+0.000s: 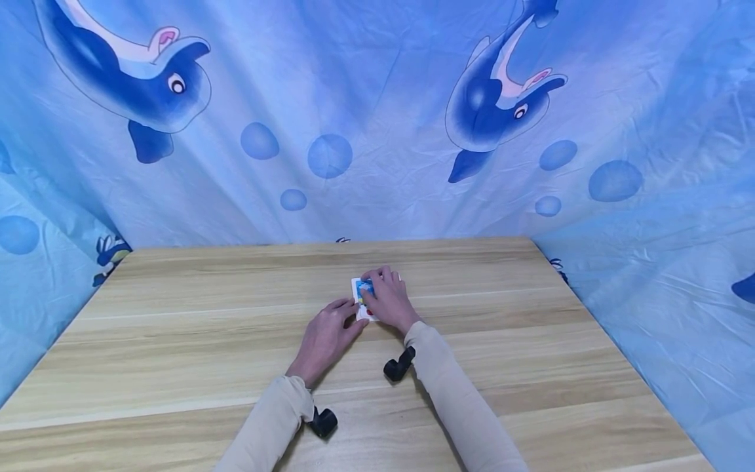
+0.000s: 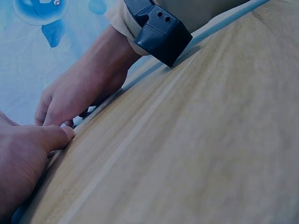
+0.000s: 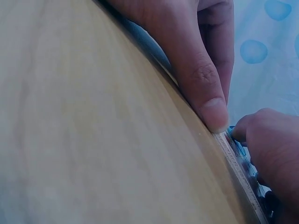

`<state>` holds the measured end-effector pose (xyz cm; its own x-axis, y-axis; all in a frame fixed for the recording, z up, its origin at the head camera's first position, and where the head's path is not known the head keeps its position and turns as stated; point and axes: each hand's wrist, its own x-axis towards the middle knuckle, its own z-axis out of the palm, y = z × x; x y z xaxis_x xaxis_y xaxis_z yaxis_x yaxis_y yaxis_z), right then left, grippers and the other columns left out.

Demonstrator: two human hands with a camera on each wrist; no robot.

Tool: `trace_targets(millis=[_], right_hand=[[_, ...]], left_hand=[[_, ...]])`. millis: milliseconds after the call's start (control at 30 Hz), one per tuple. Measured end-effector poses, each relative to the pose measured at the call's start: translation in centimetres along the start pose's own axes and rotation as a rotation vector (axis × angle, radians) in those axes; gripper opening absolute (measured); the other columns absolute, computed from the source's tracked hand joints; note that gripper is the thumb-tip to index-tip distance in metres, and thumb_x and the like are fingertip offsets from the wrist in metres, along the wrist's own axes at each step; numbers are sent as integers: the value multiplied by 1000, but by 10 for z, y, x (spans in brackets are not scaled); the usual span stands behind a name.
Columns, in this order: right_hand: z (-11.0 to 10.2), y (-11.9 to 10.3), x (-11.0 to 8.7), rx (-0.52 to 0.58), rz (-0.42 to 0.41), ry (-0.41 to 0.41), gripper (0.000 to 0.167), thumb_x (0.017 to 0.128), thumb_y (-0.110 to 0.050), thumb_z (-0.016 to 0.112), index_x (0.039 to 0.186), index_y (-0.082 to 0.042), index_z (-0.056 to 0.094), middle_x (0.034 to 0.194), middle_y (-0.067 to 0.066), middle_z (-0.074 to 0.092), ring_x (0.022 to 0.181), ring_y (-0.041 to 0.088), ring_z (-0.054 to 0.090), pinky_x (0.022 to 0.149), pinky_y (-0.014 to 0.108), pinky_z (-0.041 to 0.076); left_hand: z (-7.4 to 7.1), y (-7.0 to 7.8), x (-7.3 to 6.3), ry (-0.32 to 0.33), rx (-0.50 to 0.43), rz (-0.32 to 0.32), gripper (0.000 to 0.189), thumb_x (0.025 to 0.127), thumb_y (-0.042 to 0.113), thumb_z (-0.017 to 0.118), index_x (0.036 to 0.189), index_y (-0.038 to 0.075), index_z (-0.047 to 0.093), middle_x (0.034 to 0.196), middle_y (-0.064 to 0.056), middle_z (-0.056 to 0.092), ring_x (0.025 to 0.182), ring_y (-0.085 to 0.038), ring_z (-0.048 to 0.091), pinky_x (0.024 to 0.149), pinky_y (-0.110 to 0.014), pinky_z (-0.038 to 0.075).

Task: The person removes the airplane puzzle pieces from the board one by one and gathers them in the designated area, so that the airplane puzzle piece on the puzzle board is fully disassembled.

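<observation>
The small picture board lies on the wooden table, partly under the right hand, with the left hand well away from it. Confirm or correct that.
Wrong about the left hand: the head view shows it at the near-left corner of the small picture board. The board does lie on the wooden table, partly under the right hand.

Text: none legible in any view | labels, brands: none readable | numbers — none to be read | signs — likewise none

Hands (image 1: 324, 334) (image 1: 388, 299): two seen
Sleeves (image 1: 271, 419) (image 1: 459, 396): two seen
Black wrist devices (image 1: 324, 423) (image 1: 399, 366): two counted
Picture card (image 1: 363, 286): one seen
Bench (image 1: 177, 341): one seen
</observation>
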<state>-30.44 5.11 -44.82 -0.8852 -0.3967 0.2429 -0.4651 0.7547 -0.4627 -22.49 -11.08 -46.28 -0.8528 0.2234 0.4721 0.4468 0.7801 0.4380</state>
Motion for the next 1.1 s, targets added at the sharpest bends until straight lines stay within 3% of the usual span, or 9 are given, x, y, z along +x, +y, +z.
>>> trace_targets(millis=[333,567,733,1100], right_hand=[[1,3,1,51,10,31,33,103,-24,61,132,-8,57,127,14,53,114,33,48,95,48,41],[1,6,0,182,3,69,30,102,-16,64,130,-7,58,110,5,59,104,26,51,97,48,40],[2,8,0,199,-29,89,28,102,-14,64,128,-7,61,101,3,60,97,25,53,93,47,41],[1,6,-3,265,-3,112,26,102,-9,62,129,-7,63,102,3,62,96,23,53,85,40,44]], left_hand=[[0,1,1,-9,-1,-5,34,95,28,78,119,4,77,126,-20,70,119,-36,66,96,-50,55],[0,0,1,0,-2,-2,33,94,26,79,118,4,77,126,-20,70,119,-36,66,96,-50,55],[-1,0,1,1,-4,-2,32,94,26,79,117,5,77,126,-20,70,118,-37,66,95,-51,56],[-1,0,0,-6,-10,-10,34,94,27,80,119,5,77,127,-20,69,120,-36,65,96,-50,55]])
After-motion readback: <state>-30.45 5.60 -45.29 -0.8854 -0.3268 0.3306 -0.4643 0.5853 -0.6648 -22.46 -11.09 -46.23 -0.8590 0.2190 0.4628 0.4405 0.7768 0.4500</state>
